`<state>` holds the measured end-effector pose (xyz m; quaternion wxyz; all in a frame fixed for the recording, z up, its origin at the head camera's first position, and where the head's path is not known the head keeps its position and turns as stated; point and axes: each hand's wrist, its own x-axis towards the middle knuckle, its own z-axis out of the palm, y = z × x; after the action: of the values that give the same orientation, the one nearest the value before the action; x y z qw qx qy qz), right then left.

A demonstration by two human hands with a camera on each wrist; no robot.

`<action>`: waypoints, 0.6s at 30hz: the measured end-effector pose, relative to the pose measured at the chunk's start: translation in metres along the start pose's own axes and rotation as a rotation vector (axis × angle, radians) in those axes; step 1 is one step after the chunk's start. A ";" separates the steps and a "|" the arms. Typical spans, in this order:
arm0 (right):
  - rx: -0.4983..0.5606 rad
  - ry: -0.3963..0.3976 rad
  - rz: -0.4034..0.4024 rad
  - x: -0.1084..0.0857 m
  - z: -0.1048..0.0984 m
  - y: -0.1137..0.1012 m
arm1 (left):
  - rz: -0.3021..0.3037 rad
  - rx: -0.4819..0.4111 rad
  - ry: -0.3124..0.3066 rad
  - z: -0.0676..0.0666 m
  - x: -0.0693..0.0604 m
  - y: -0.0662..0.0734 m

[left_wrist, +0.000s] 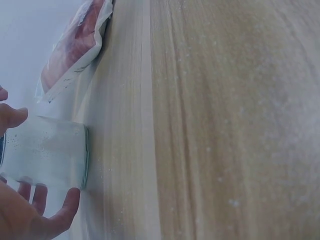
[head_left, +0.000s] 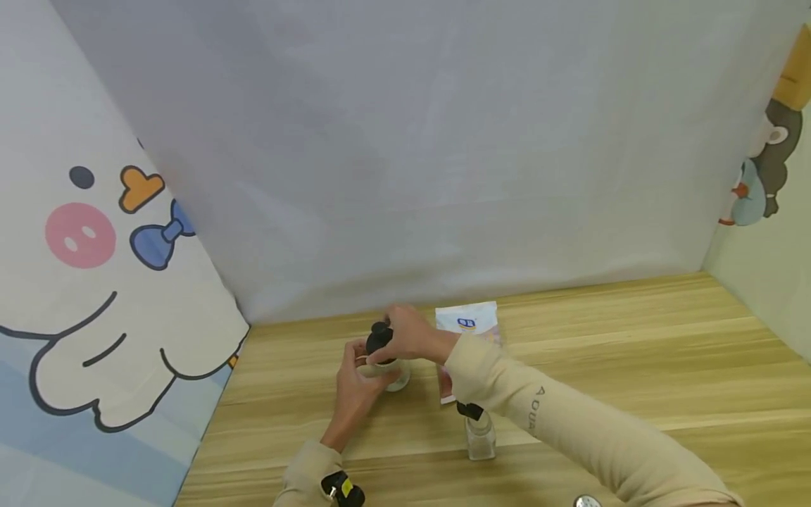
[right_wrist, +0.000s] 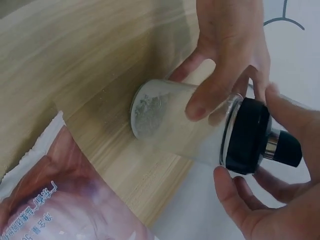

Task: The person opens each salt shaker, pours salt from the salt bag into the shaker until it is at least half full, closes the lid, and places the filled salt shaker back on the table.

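A clear glass jar (right_wrist: 170, 120) stands upright on the table, with some whitish grains or droplets showing near its base. My left hand (head_left: 351, 387) holds the jar's side, its thumb and fingers on opposite sides of the glass. In the right wrist view a black lid (right_wrist: 247, 135) with a metal-ringed spout sits at the jar's mouth. My right hand (head_left: 412, 334) grips that lid around its rim from above. The left wrist view shows the jar's lower part (left_wrist: 50, 150) between the fingers; its top is cut off there.
Behind the right forearm lies a white and reddish printed plastic bag (head_left: 469, 320). A small square glass bottle (head_left: 481, 443) with a black top stands nearer the front. A round metal piece with holes (head_left: 587, 501) shows at the bottom edge. A grey curtain (head_left: 443, 176) hangs behind the table.
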<state>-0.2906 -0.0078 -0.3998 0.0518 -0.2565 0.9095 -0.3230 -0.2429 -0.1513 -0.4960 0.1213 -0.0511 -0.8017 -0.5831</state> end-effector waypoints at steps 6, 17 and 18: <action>0.010 0.014 -0.033 0.002 0.000 0.001 | -0.014 0.018 -0.002 0.000 0.000 0.001; 0.073 -0.074 -0.093 0.002 -0.019 0.003 | -0.025 -0.013 -0.001 -0.004 -0.009 0.034; 0.075 -0.071 -0.100 0.002 -0.021 0.003 | -0.019 -0.013 0.002 -0.003 -0.008 0.031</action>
<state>-0.2990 0.0047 -0.3853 0.0775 -0.3109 0.8804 -0.3496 -0.2280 -0.1439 -0.4686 0.1164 -0.0438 -0.7983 -0.5893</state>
